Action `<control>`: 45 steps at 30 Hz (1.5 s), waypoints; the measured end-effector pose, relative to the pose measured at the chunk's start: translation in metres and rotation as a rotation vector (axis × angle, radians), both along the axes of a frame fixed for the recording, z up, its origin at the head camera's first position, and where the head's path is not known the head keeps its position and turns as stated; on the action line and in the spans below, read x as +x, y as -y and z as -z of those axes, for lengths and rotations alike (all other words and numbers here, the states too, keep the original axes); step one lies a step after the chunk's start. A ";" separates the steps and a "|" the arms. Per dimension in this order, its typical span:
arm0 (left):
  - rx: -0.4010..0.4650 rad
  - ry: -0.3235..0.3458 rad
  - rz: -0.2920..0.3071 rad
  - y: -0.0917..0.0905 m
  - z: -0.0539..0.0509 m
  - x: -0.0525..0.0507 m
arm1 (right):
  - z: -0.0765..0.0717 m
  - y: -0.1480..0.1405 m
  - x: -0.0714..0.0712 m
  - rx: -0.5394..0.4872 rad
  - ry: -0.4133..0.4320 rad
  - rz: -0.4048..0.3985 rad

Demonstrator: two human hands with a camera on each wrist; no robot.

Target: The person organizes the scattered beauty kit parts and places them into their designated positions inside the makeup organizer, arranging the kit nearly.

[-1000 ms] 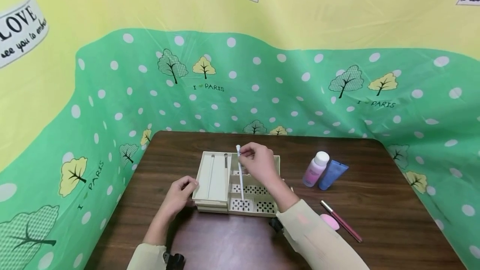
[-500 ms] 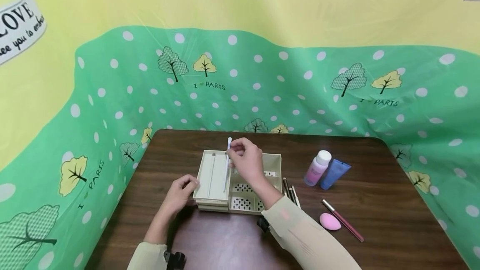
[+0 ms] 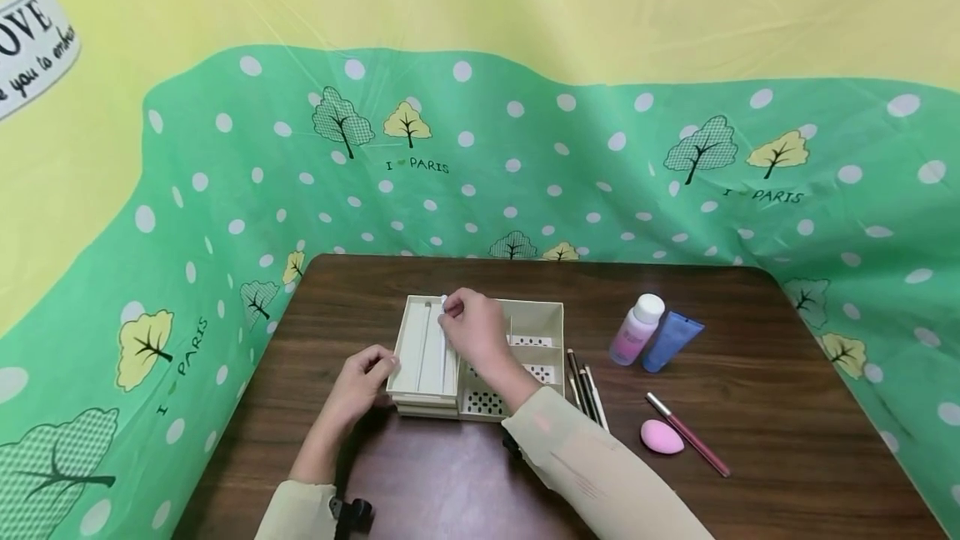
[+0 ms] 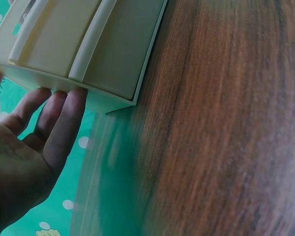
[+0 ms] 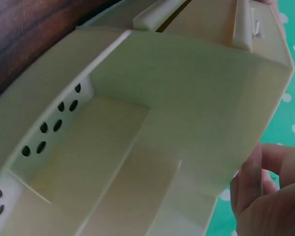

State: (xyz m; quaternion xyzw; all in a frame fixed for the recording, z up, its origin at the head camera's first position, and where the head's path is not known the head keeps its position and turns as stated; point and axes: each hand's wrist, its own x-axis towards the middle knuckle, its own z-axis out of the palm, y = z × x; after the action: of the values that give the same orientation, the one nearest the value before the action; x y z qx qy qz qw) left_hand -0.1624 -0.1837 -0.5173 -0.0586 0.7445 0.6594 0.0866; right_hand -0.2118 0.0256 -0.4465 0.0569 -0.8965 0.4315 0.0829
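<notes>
Seemingly laying slim white stick-like brush [image 3: 442,361], pinched in R hand [image 3: 476,332], in shallow tray [image 3: 407,352] atop cream plastic organizer [image 3: 427,409]; steadying side w/ L hand [image 3: 358,377], fingertips only. Next, prob. needing gentle R release, clear of thin dark-tipped brush [image 3: 423,348].

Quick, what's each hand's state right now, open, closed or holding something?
Left hand: open, touching the side of the organizer.
Right hand: closed, pinching the slim white stick.

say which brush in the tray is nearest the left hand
The thin grey brush, the leftmost one; the white brush lies farther right, at the right hand.
</notes>
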 end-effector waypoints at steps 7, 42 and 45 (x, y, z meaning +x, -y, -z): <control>-0.010 -0.013 0.001 0.000 0.001 -0.002 | 0.001 0.009 0.000 0.264 -0.091 -0.064; -0.001 -0.014 -0.014 -0.001 0.001 0.003 | -0.016 -0.058 0.028 0.026 0.004 -0.262; 0.004 -0.012 -0.010 -0.002 0.000 0.002 | -0.015 -0.072 0.031 0.038 -0.014 -0.254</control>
State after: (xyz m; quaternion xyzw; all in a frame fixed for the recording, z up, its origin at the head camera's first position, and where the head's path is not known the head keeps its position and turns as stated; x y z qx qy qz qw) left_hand -0.1609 -0.1820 -0.5175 -0.0583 0.7435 0.6615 0.0790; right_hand -0.1805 0.0971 -0.4316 0.1745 -0.8895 0.4210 0.0329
